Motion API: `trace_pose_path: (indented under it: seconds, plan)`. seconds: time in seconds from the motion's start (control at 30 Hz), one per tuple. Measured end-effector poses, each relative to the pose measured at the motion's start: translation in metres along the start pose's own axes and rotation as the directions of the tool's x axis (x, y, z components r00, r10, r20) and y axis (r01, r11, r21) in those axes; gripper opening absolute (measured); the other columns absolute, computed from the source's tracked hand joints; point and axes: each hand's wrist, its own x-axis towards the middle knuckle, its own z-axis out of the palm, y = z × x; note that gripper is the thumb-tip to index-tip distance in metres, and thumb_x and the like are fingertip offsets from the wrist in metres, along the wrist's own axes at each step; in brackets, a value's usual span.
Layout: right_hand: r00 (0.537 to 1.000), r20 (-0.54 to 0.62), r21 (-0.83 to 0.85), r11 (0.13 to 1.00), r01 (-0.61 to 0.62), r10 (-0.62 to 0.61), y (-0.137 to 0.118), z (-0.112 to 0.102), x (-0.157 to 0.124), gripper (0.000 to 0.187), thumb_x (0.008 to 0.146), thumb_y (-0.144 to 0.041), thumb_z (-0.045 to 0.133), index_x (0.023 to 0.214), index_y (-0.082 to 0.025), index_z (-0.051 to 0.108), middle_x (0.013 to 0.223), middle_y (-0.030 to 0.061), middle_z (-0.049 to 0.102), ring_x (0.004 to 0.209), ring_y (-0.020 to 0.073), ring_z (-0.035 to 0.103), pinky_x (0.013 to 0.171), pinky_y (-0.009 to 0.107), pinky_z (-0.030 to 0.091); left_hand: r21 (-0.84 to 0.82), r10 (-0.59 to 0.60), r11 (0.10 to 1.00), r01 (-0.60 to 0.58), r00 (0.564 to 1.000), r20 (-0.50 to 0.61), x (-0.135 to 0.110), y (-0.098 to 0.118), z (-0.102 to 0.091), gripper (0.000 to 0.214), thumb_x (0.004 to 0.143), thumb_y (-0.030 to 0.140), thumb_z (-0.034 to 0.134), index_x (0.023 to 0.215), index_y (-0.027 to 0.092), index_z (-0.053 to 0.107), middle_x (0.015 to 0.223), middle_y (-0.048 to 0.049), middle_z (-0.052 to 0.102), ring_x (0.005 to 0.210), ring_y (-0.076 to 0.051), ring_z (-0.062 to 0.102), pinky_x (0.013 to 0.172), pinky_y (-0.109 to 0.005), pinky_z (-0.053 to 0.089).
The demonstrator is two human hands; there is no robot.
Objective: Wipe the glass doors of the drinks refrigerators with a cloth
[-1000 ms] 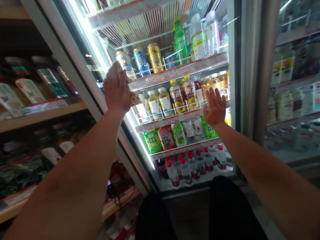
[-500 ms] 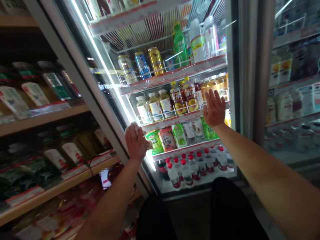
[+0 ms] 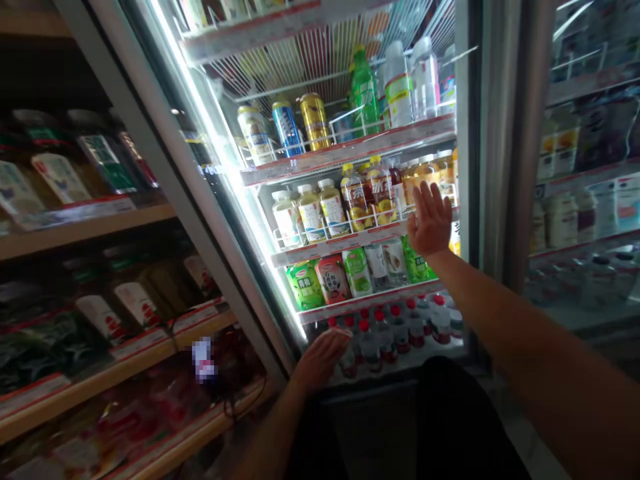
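Observation:
My left hand (image 3: 324, 355) is low on the glass door (image 3: 363, 381) of a lit drinks fridge, in front of the bottom row of water bottles. Under its palm it holds a pale cloth (image 3: 341, 333), of which only a thin edge shows. My right hand (image 3: 431, 221) lies flat on the same glass, higher and to the right, fingers stretched upward and nothing in it. Behind that hand, inside the fridge, stand bottles of amber drink (image 3: 427, 165). Red-capped water bottles (image 3: 385, 337) stand behind the glass beside my left hand.
Wooden shelves (image 3: 90, 230) with bottles run along the left. A metal door frame (image 3: 493, 167) stands at the right, with another fridge (image 3: 585, 220) beyond it. Cans (image 3: 315, 122) and green packs (image 3: 305, 283) fill other fridge shelves. My dark-clad knee (image 3: 445, 413) is close below.
My left hand has moved down and to the right with the cloth, from the door's left edge to near its bottom. My right hand has stayed on the glass.

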Motion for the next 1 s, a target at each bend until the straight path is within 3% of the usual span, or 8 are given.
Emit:
trace_pose_path:
  seconds: [0.17,0.33,0.63,0.8,1.0]
  plan:
    - [1.000,-0.006,-0.003,1.000,0.011,-0.011,0.001,0.000,0.000,0.065,0.093,-0.030,0.038,0.157,-0.018,0.034,0.160,0.0089,0.036,0.153,0.0252,0.024,0.123,0.052,0.019,-0.052,0.132,0.990,-0.132,0.991,-0.014,0.030,-0.003,-0.021,0.052,0.100,0.022,0.045,0.152,0.023,0.043,0.161,-0.0032,0.036,0.150,-0.022,0.031,0.122,-0.041,0.033]
    - [1.000,-0.020,-0.004,1.000,0.017,-0.017,0.001,0.001,0.000,0.064,0.094,-0.031,0.038,0.156,-0.018,0.035,0.160,0.0087,0.037,0.152,0.0249,0.025,0.123,0.051,0.020,-0.016,0.110,0.993,-0.113,0.987,-0.116,0.077,-0.032,-0.062,0.049,0.101,0.023,0.047,0.150,0.024,0.046,0.160,-0.0032,0.036,0.151,-0.023,0.029,0.123,-0.043,0.029]
    - [1.000,-0.013,-0.002,1.000,0.015,-0.015,0.000,0.000,0.000,0.064,0.094,-0.030,0.038,0.157,-0.018,0.034,0.160,0.0081,0.036,0.152,0.0247,0.025,0.123,0.051,0.020,0.161,0.139,0.983,-0.094,0.945,-0.296,0.158,-0.144,-0.181,0.055,0.100,0.019,0.046,0.154,0.025,0.038,0.162,-0.0039,0.035,0.153,-0.022,0.022,0.127,-0.045,0.020]
    - [1.000,0.000,-0.014,1.000,0.002,-0.002,0.000,0.000,0.000,0.064,0.095,-0.030,0.038,0.157,-0.020,0.033,0.160,0.0073,0.036,0.152,0.0242,0.025,0.123,0.051,0.020,0.117,-0.075,0.983,0.141,0.891,-0.449,0.179,-0.207,-0.240,0.053,0.098,0.018,0.045,0.151,0.025,0.042,0.162,-0.0050,0.033,0.154,-0.024,0.018,0.126,-0.048,0.015]
    - [1.000,-0.012,-0.025,1.000,0.013,-0.013,0.002,0.001,0.000,0.063,0.095,-0.030,0.037,0.157,-0.019,0.033,0.160,0.0067,0.036,0.152,0.0229,0.024,0.124,0.050,0.021,0.031,-0.273,0.939,0.342,0.797,-0.539,0.182,-0.275,-0.291,0.050,0.099,0.020,0.047,0.147,0.006,0.038,0.167,-0.0093,0.018,0.154,-0.020,0.009,0.127,-0.050,0.010]
